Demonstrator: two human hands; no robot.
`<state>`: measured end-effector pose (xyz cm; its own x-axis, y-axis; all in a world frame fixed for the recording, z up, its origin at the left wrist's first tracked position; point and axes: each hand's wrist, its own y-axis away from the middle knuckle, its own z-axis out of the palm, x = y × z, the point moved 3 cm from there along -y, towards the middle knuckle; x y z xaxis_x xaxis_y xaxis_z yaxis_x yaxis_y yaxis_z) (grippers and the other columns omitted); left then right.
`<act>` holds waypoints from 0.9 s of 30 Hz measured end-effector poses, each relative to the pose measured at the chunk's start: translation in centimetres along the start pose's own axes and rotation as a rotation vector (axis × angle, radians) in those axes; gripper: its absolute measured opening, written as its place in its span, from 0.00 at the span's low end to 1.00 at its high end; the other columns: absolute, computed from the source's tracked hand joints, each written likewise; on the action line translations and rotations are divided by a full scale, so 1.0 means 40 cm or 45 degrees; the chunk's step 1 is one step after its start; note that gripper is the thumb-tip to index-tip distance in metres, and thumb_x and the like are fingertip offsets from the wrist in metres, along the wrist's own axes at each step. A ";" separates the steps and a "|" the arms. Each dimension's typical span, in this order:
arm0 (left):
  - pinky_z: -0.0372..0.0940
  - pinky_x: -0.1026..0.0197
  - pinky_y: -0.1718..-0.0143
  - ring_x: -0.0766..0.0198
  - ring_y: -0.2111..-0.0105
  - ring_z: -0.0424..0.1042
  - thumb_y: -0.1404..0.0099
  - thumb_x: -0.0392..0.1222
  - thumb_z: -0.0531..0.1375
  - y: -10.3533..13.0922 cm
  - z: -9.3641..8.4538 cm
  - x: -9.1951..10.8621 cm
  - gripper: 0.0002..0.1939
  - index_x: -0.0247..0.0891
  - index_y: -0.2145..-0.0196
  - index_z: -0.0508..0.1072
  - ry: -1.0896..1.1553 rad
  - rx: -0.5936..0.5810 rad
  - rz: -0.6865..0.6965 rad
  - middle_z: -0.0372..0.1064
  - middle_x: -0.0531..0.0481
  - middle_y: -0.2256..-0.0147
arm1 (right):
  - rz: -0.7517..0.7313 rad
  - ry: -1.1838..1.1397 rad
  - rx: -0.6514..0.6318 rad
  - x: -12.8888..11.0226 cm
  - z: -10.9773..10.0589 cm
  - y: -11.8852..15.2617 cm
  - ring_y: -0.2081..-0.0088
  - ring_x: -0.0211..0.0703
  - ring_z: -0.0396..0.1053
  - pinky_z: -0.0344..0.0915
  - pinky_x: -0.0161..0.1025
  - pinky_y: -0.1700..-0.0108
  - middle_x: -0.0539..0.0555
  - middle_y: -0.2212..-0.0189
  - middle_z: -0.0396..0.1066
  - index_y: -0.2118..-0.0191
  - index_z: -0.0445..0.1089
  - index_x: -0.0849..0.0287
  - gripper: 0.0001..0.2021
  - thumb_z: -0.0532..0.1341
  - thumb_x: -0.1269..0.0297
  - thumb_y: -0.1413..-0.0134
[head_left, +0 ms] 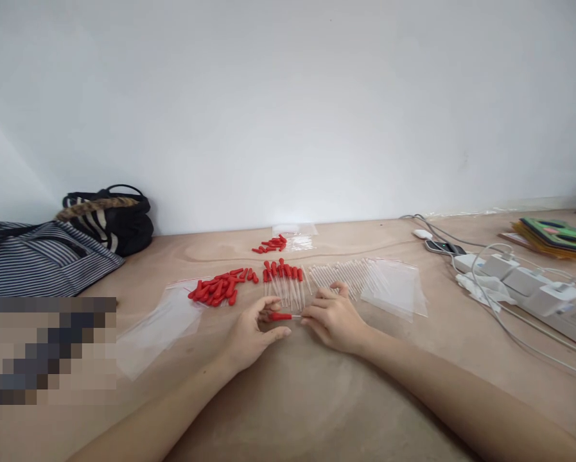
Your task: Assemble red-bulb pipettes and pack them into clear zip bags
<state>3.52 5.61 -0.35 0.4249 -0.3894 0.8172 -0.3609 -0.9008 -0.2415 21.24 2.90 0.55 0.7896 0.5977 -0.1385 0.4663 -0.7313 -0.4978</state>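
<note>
Nearest the table's [288, 404] front: left hand [253, 330], thumb and fingers apart around the red bulb of one dropper [281, 316]; can't tell if fingertips touch it. Right hand [333, 319] pinched on the clear tube end. Dropper lies crosswise between the hands, mid-table, well short of the far edge. Likely very light; bulb soft, grippy; tube stiff, slick, probably fragile. Best hold: bulb squeezed round its body, tube close to the joint, no sideways bending.

Left of the hands, empty-looking plastic bags [157, 330]. Just beyond the hands, left to right: loose red bulbs [215, 290], row of bulb-topped droppers [281, 269], bare tubes [340, 276], more clear bags [396, 295]. Right side of table: power strip [468, 262] with plugged chargers.

Close to the far edge: small bulb group [272, 244], small clear tubes [303, 242] beside it. Far left: striped bag [47, 256], black bag [136, 224]. Wall [288, 115] behind.
</note>
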 end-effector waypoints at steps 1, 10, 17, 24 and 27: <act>0.63 0.56 0.61 0.58 0.63 0.68 0.53 0.43 0.64 -0.004 -0.014 -0.001 0.24 0.39 0.57 0.66 -0.132 0.060 0.061 0.69 0.49 0.63 | 0.090 -0.012 -0.021 0.011 0.000 -0.001 0.66 0.39 0.60 0.39 0.43 0.58 0.50 0.77 0.70 0.71 0.69 0.57 0.09 0.53 0.65 0.47; 0.58 0.52 0.63 0.53 0.65 0.63 0.45 0.45 0.57 -0.058 -0.126 -0.053 0.09 0.38 0.69 0.72 -1.043 0.306 0.227 0.67 0.46 0.70 | 0.879 0.016 -0.116 0.074 0.033 -0.084 0.63 0.46 0.66 0.44 0.42 0.60 0.56 0.69 0.72 0.58 0.66 0.59 0.13 0.49 0.64 0.47; 0.57 0.55 0.65 0.53 0.65 0.64 0.42 0.45 0.54 -0.060 -0.127 -0.064 0.10 0.38 0.70 0.72 -1.187 0.283 0.210 0.68 0.46 0.70 | 0.985 0.006 -0.156 0.068 0.060 -0.162 0.61 0.48 0.66 0.46 0.46 0.56 0.57 0.66 0.71 0.59 0.66 0.59 0.13 0.51 0.66 0.50; 0.57 0.56 0.65 0.54 0.65 0.65 0.40 0.43 0.53 -0.060 -0.125 -0.060 0.11 0.37 0.70 0.73 -1.273 0.270 0.171 0.69 0.46 0.70 | 0.918 0.019 -0.175 0.074 0.057 -0.158 0.62 0.46 0.66 0.46 0.47 0.56 0.55 0.68 0.71 0.68 0.69 0.58 0.12 0.50 0.63 0.48; 0.57 0.56 0.64 0.53 0.63 0.64 0.42 0.43 0.54 -0.061 -0.130 -0.056 0.10 0.37 0.68 0.72 -1.311 0.306 0.158 0.69 0.46 0.67 | 0.968 0.057 -0.178 0.102 0.036 -0.140 0.62 0.46 0.66 0.46 0.47 0.55 0.55 0.69 0.72 0.69 0.69 0.58 0.11 0.50 0.63 0.48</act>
<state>-0.86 9.66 1.11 0.9345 -0.3548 -0.0292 -0.3241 -0.8142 -0.4817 21.26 9.91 1.53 0.9267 -0.0970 -0.3630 -0.1670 -0.9718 -0.1667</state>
